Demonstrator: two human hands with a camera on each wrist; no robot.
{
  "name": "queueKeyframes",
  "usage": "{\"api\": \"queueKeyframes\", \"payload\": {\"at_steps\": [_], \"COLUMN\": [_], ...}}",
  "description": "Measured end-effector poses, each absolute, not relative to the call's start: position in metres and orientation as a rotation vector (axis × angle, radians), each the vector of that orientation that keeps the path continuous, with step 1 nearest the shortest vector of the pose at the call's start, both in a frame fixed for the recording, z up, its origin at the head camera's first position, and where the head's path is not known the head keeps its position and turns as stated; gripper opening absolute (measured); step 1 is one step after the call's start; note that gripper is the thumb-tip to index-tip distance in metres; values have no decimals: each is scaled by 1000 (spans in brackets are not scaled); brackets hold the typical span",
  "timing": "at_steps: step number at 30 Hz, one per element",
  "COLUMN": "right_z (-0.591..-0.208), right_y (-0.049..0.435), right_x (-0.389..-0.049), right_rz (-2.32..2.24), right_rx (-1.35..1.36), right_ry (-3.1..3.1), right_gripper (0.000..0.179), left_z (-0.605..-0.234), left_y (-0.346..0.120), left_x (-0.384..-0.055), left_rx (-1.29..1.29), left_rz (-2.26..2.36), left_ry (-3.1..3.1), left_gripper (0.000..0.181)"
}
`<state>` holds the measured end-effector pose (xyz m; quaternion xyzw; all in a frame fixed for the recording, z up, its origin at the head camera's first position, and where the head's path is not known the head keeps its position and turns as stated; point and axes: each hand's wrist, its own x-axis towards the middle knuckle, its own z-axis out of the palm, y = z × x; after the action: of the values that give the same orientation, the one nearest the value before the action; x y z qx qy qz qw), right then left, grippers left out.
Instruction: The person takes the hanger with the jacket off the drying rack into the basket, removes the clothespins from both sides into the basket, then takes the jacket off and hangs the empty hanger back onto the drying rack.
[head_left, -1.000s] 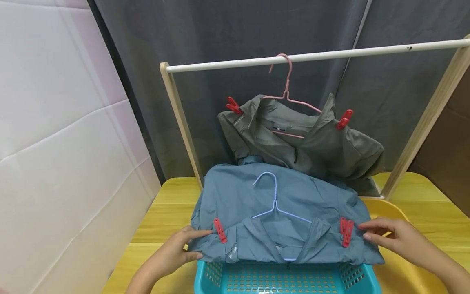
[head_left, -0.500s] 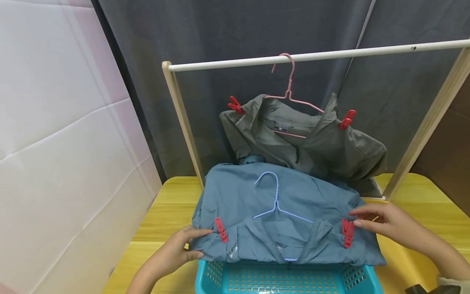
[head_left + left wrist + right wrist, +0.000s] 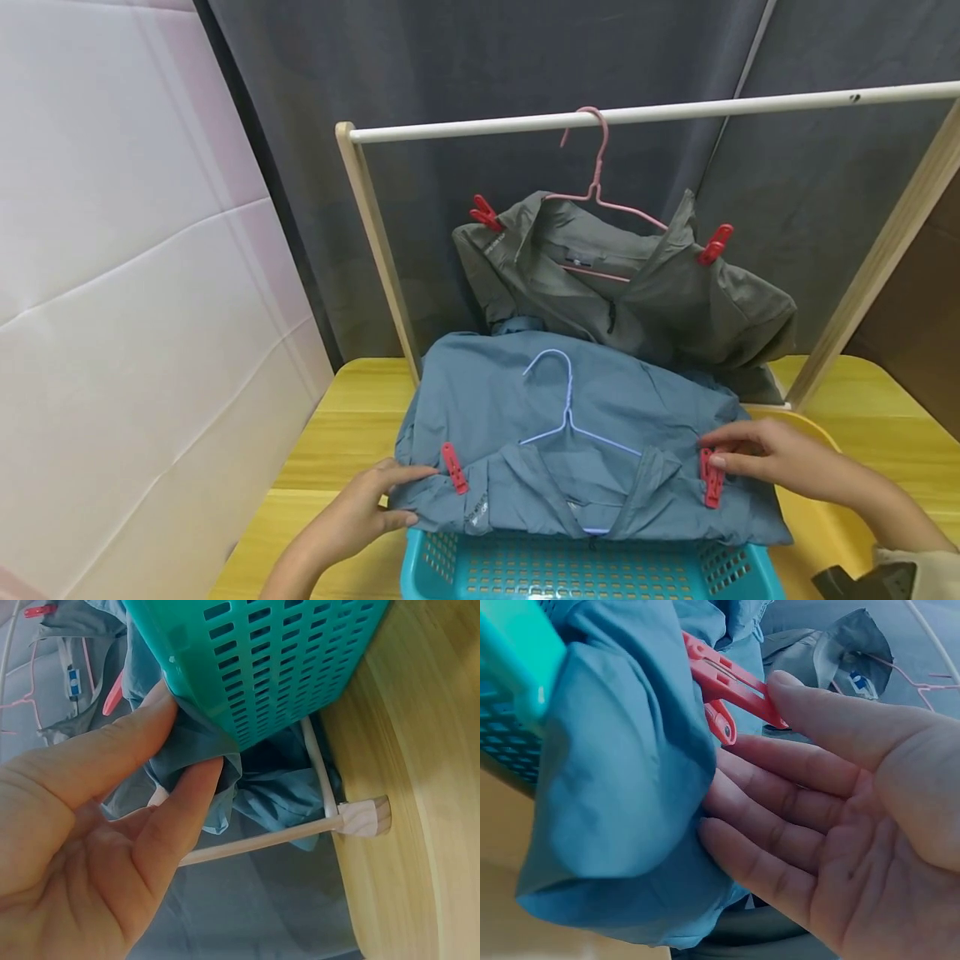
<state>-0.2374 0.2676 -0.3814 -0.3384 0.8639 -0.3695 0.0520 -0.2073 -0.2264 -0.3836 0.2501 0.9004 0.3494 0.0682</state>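
A blue shirt point(image 3: 480, 383) lies over the teal basket point(image 3: 411, 571), with a light-blue wire hanger point(image 3: 568, 408) in its collar. One red clothespin point(image 3: 454, 468) is on its left shoulder area. My left hand point(image 3: 352, 517) pinches the shirt's left shoulder; the left wrist view shows a fold of cloth point(image 3: 199, 742) between thumb and finger. On the other side, my right hand point(image 3: 787, 462) pinches a second red clothespin point(image 3: 712, 492). In the right wrist view, the thumb presses one handle of that clothespin point(image 3: 739, 690), with fingers beneath the other. Its gripping end is hidden by cloth.
Behind stands a rack with a white bar point(image 3: 480, 127) and wooden legs. From the bar, a grey-green shirt point(image 3: 660, 308) hangs on a pink hanger point(image 3: 597, 175), with red clothespins at both shoulders. A yellow basin point(image 3: 817, 525) sits at right on the wooden table point(image 3: 360, 400).
My right hand has moved left from the shirt's right edge onto the right clothespin. My left hand stays at the left shoulder.
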Motion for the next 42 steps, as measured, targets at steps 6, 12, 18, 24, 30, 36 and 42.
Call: {"api": "queueKeyframes", "payload": {"at_steps": [6,12,18,24,30,36,42], "right_z": [-384,-383,-382,-383,-382,-382,-383], "right_y": [269,268,267,262,258,256,254], "right_x": [-241,-241,-238,-237,-235,-235,-235], "right_rz": [-1152,-1225,-1280,-1327,-1350,-1365,-1382], "right_rx": [-1033,-989,-987,-1045,-983,-909,-824], "right_ry": [2581,2555,2569,2595,2705,2807,2909], "right_gripper": [22,19,7,7,7,5,10], "left_z": [-384,-384,-383,-383,-383,-383,-383], "left_y": [-226,-226,-226,-224,-225,-224,-224], "left_x": [-207,-208,-207,-208,-208,-208,-207], "left_rx": [751,755,771,763,747,744,739], "left_rz": [1061,1065,1078,1071,1078,1083,1068], "left_ry": [2709,2714,2714,2723,2716,2725,2751], "left_gripper": [46,46,46,46,46,46,47]}}
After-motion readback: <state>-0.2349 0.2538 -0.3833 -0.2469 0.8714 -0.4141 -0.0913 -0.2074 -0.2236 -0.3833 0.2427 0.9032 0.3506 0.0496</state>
